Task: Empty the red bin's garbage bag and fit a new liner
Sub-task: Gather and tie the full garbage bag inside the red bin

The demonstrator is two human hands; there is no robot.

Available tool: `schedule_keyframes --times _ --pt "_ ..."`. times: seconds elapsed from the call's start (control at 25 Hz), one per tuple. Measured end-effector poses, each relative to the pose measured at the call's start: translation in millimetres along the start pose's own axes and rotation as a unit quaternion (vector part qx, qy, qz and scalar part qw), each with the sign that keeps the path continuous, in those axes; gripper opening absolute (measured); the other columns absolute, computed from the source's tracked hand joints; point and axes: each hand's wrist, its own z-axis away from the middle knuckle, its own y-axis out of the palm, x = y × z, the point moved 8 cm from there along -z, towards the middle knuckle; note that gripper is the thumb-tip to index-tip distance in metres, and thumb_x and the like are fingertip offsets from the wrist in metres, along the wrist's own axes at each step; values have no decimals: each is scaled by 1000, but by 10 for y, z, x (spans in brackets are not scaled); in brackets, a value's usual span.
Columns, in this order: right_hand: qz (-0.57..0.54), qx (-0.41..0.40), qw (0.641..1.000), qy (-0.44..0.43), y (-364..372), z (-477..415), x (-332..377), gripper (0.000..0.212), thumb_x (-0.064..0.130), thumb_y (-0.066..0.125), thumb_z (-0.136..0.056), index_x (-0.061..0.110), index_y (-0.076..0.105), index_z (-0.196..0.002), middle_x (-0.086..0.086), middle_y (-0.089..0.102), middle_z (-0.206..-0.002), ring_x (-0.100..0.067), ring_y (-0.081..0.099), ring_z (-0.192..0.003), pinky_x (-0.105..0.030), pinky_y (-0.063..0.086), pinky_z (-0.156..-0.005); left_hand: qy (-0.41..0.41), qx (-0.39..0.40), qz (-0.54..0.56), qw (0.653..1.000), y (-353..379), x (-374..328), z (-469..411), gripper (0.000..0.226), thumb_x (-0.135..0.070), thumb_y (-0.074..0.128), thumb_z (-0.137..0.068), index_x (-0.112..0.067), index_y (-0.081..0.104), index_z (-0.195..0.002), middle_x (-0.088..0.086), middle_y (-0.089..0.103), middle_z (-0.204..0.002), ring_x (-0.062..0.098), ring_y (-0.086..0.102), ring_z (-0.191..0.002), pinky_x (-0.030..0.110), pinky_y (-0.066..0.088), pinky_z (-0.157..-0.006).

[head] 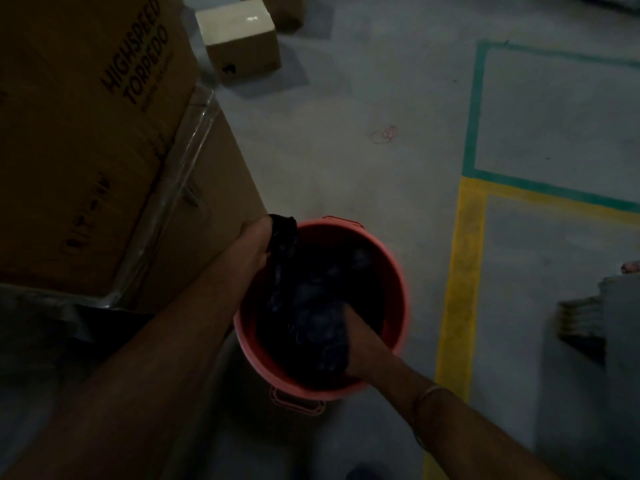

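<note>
Now left hand grips bag corner

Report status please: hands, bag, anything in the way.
Left hand grips black garbage bag at rim. Right hand grips it inside red bin. Cardboard box beside bin.

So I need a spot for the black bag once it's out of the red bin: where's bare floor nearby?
Bare grey floor lies beyond the round red plastic bin, bordered by the small cardboard box, the yellow painted line and a few loose rubber bands. The bin's left is crowded: stacked large cardboard boxes stand close beside it.
</note>
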Motion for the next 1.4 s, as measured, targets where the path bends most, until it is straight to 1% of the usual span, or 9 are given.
schedule_keyframes --times 0.12,0.28,0.4,0.52,0.68,0.88,1.12,1.32,1.4 --pt "300 107 934 -163 102 -167 178 25 19 57 -86 20 74 -104 -7 67 -125 -27 61 -121 -39 47 -105 13 18 4 1000 67 -70 79 17 -3 50 -92 -7 67 -96 8 61 -85 15 56 -56 13 45 -39" --pt "85 -334 926 157 -931 -241 -333 24 27 61 -81 24 62 -105 2 66 -95 -14 63 -80 -36 55 -72 32 34 -38 998 168 -98 66 36 0 50 -91 8 60 -124 15 60 -101 18 54 -66 24 48 -59" --pt "24 -149 955 256 -907 -593 -715 81 53 72 -76 27 38 -144 0 56 -120 -14 56 -99 -32 50 -81 71 76 -58 993 273 -160 133 20 0 55 -85 -1 71 -97 12 65 -81 20 57 -62 17 49 -48" --pt "20 46 966 254 -690 -864 -790 59 45 69 -86 16 55 -136 -14 62 -117 -32 58 -107 -35 45 -85 95 161 -74 980 440 -129 174 22 -6 51 -88 -10 71 -83 6 68 -73 19 61 -64 18 50 -52" --pt "-108 -34 929 352 -810 -888 -947 21 13 51 -97 7 65 -111 -10 63 -97 -28 61 -87 -40 53 -75 161 71 -50 983 238 32 99 11 -39 68 -82 -32 75 -77 -8 73 -75 15 67 -79 28 57 -70" --pt "-258 -96 851 447 -912 -729 -1109 30 27 50 -100 4 65 -112 -17 68 -107 -36 66 -87 -43 60 -72 65 78 -301 948 -79 1118 115 104 -84 77 -41 -31 59 -129 -12 68 -122 13 66 -109 33 53 -97" --pt "-348 -201 790 462 -871 -610 -1168 21 23 45 -102 13 61 -93 -10 63 -83 -20 56 -63 -27 46 -54 -32 147 -315 937 -64 1486 -40 47 -8 84 -74 3 68 -116 19 69 -116 34 67 -105 37 54 -95" --pt "-454 -318 668 497 -936 -370 -1295 23 13 37 -102 14 53 -85 -5 50 -64 -15 43 -48 -25 37 -45 -69 124 -321 937 -439 1263 -96 19 -10 71 -87 2 68 -101 12 63 -77 21 57 -62 28 49 -60" --pt "-394 -307 708 500 -948 -188 -1302 31 20 38 -102 17 53 -75 -1 47 -58 -15 43 -48 -24 35 -44 -84 92 -277 953 -564 1074 -204 23 -12 59 -95 3 61 -112 24 65 -97 30 60 -78 39 55 -76"
